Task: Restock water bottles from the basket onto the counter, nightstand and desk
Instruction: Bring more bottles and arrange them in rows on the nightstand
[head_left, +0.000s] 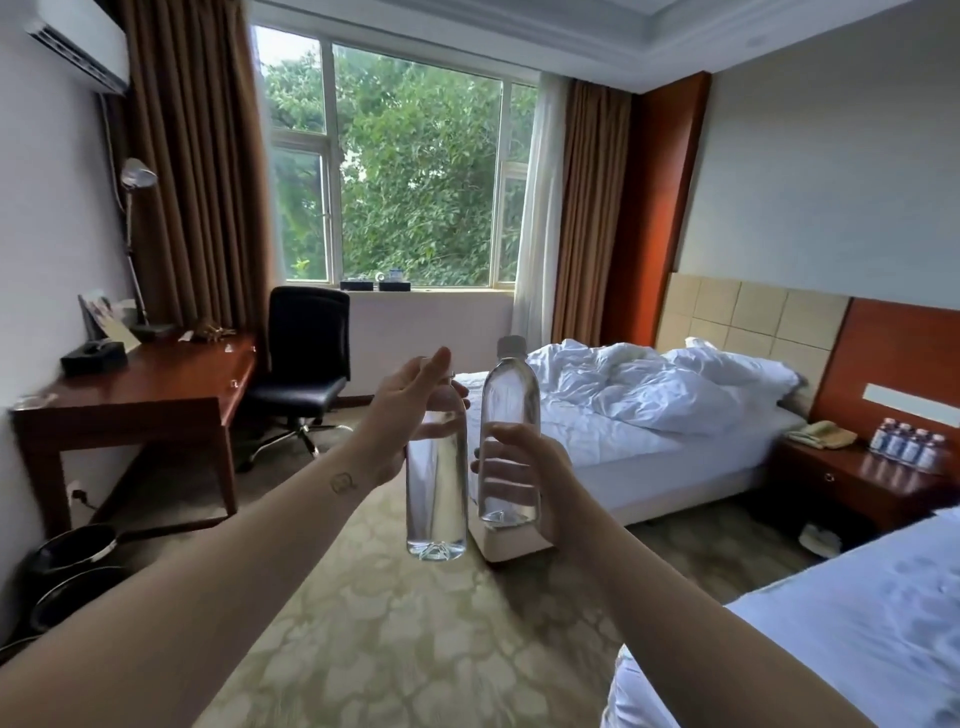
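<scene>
Two bottles upright, just apart: our left hand grips the left bottle, right hand the right bottle, over open carpet between surface and bed.

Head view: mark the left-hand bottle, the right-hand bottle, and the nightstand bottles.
left-hand bottle (436, 499), head view, clear lower body above the base.
right-hand bottle (511, 395), head view, upper body below the cap.
nightstand bottles (906, 444), head view, labels at the middle of the row.
</scene>
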